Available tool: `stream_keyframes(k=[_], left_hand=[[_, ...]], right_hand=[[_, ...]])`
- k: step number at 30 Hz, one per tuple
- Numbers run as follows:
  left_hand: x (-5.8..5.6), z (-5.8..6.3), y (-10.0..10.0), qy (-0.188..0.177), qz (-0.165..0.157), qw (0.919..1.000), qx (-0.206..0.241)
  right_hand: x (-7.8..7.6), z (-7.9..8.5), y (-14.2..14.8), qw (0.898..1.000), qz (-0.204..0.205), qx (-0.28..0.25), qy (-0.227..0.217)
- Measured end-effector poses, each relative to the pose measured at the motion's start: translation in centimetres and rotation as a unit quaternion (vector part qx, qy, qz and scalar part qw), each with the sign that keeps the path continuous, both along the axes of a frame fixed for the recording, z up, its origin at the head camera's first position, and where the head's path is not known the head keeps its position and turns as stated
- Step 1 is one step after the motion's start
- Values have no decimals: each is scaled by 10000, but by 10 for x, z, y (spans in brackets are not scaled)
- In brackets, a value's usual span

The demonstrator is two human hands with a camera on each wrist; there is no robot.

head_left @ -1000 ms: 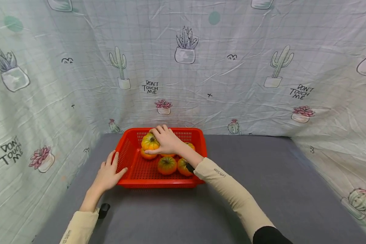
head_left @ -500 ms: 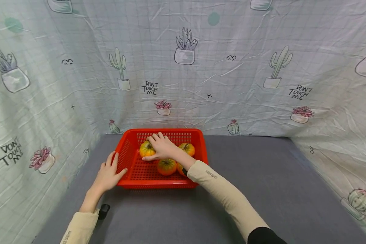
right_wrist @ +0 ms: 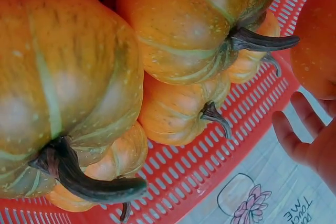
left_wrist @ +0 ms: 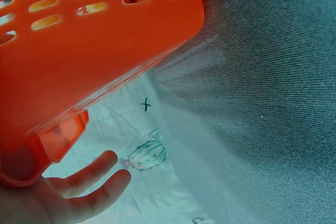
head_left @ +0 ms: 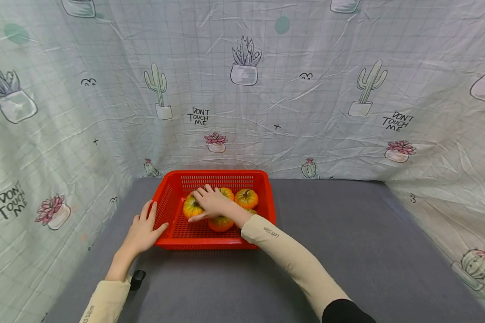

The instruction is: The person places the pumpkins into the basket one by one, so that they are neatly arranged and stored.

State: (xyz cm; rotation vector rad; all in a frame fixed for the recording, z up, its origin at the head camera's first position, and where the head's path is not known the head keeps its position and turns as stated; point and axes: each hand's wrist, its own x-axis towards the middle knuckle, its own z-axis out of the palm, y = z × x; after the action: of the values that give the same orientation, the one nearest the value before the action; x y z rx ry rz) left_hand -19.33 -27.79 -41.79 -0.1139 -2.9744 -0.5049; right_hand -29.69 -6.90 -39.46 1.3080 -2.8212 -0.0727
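My right hand (head_left: 214,204) holds a small orange-and-yellow pumpkin (head_left: 192,207) low in the left part of a red plastic basket (head_left: 210,243). In the right wrist view, its fingers (right_wrist: 294,139) lie against that pumpkin (right_wrist: 317,40) at the frame's right edge. Several more pumpkins with dark curved stems, such as this one (head_left: 246,198), sit in the basket to the right. Part of them is hidden by my right hand and forearm. My left hand (head_left: 142,231) rests on the basket's near left corner, its fingers (left_wrist: 102,195) extended along the outer side and thumb near the rim.
The basket stands on a grey cloth-covered table (head_left: 339,233), close to the back wall. A pale curtain (head_left: 307,112) with cactus prints surrounds the table at the back and sides. Grey tabletop extends to the right and in front of the basket.
My right hand has come down and slightly nearer with the pumpkin, which now sits lower in the basket. Pumpkins behind it show more. My left hand stays put on the corner.
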Motion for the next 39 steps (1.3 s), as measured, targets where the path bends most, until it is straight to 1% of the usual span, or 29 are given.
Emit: stream_keyframes(k=[9, 11, 14, 19, 25, 29, 35, 39], left_hand=[[1, 1, 1, 71, -17, 9999, -113], [1, 1, 1, 60, -24, 9999, -121], [2, 1, 1, 22, -12, 9999, -114], [2, 0, -1, 69, -23, 9999, -119], [4, 0, -2, 61, -22, 9999, -96], [5, 2, -1, 60, -40, 10000, -60], [3, 3, 0, 63, -48, 9999, -70], [2, 3, 0, 64, -46, 9999, -100]], right_hand=[[0, -6, -2, 9975, 1, 563, 426], [1, -8, -3, 9969, 13, 618, 494], [1, -11, -4, 9972, 127, 551, 491], [0, -15, -5, 9973, 269, 570, 365], [-3, -16, -6, 9978, 437, 500, 30], [-3, -16, -7, 9974, 526, 485, -58], [-3, -15, -4, 9967, 643, 471, -127], [-3, -14, -3, 9962, 666, 501, -263]])
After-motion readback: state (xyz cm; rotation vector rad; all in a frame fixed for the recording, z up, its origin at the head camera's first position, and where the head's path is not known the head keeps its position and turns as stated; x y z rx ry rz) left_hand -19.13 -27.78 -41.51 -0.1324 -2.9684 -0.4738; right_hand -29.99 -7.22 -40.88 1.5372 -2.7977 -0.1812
